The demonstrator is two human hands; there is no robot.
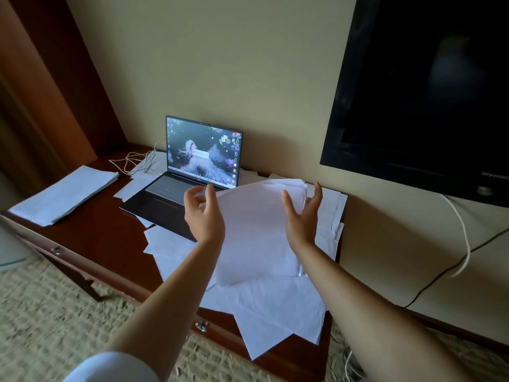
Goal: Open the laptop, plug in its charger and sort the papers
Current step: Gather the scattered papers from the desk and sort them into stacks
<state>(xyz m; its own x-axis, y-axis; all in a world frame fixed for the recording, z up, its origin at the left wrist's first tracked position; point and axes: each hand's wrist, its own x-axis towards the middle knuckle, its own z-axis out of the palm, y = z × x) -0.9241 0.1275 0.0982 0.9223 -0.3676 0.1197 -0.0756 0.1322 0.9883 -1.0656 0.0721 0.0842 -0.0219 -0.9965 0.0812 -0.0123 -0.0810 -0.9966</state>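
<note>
The laptop (204, 150) stands open at the back of the wooden desk (96, 238), its screen lit. A white charger cable (137, 160) lies coiled to its left and runs toward its left side; the plug end is too small to make out. Between my hands a thick stack of white papers (256, 232) is raised and tilted. My right hand (303, 216) grips its right edge, thumb on top and fingers behind. My left hand (204, 216) sits at the stack's left edge with loosely curled fingers, holding nothing. More loose sheets (275, 312) lie scattered beneath.
A neat pile of papers (66, 194) lies at the desk's left end. A dark television (427, 92) hangs on the wall to the right, with cables (465, 244) dangling under it. Some sheets overhang the desk's front edge above the drawer handle (201, 325).
</note>
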